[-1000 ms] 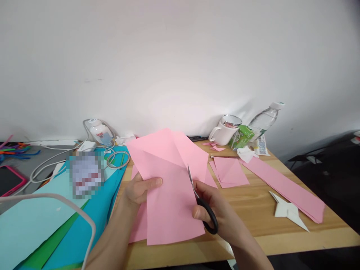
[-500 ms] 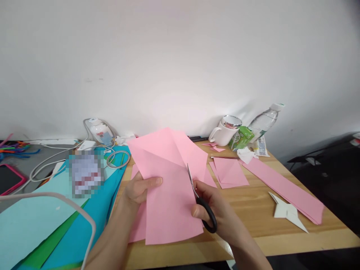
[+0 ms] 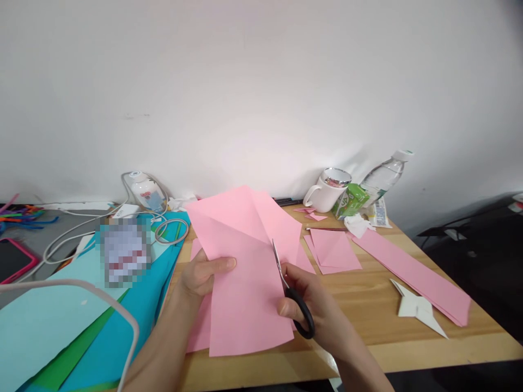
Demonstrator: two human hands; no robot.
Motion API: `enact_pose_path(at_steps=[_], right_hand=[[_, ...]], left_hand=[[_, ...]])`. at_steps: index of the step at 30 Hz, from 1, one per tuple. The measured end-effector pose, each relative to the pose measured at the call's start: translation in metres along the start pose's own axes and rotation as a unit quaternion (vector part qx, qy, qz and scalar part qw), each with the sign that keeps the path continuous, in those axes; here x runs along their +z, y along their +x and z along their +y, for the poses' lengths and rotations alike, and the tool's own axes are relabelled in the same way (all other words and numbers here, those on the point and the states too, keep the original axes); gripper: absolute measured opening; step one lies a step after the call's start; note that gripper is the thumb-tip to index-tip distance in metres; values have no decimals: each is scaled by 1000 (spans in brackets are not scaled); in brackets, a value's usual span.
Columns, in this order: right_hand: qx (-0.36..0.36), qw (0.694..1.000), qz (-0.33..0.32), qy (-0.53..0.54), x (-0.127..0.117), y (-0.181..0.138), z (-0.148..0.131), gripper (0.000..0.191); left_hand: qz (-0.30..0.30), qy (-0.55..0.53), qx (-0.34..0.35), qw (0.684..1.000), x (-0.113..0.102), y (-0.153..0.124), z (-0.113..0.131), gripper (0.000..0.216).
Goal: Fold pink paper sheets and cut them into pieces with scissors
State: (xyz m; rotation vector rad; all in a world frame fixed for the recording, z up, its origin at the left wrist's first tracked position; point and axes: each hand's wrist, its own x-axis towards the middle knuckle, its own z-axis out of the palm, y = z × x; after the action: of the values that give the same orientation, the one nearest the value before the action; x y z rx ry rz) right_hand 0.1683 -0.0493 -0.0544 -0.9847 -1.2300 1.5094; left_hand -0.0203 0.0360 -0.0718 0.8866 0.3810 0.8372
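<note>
A pale cable (image 3: 81, 284) arcs across the near left corner. The near edge of the wooden table (image 3: 376, 316) runs just below the pink paper sheet (image 3: 245, 305), which is held up off the wood, its lower edge curving slightly. The left hand (image 3: 200, 275) pinches the sheet's left edge, thumb flat on top. The right hand (image 3: 310, 294) is curled around the scissors (image 3: 291, 292), thumb at the black loop; the blades lie along the sheet's right edge, though how far apart they stand I cannot tell. Plain wood grain runs from the right wrist to the folded white paper star (image 3: 415, 306), leaving side room there; on the left, the forearm comes near the overlapping blue paper (image 3: 134, 326).

The sheet is smooth and matt, with a diagonal fold across its upper part. Beyond lie long straight pink strips (image 3: 412, 272) and flat pink squares (image 3: 335, 250). Farther back, a glossy white mug (image 3: 327, 193) with a shiny rim stands beside a boxy green carton (image 3: 351, 201) and a tilted clear plastic bottle (image 3: 384, 177), before the white wall (image 3: 261, 98).
</note>
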Motion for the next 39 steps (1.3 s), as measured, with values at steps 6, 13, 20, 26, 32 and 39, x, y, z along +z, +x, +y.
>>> enact_pose_path(at_steps=[6,13,20,26,32,39], right_hand=[[2,1000,14,-10,0,0,1,50],[-5,1000,2,-3,-1,2,-1,50],[3,1000,-5,14,-2,2,-2,48],[9,1000,2,10,-2,3,-2,48],[6,1000,-2,17,-1,2,-1,46],[5,1000,0,11,-2,1,0,45]], left_hand=[[8,4,-5,1000,0,0,1,28],[18,12,0,1000,1,0,-1,33],[14,5,-5,1000,3,0,0,35],[20,9,-4,1000,2,0,0,34],[19,11,1,1000,1,0,-1,34],[1,-2,7,1000,2,0,-2,32]])
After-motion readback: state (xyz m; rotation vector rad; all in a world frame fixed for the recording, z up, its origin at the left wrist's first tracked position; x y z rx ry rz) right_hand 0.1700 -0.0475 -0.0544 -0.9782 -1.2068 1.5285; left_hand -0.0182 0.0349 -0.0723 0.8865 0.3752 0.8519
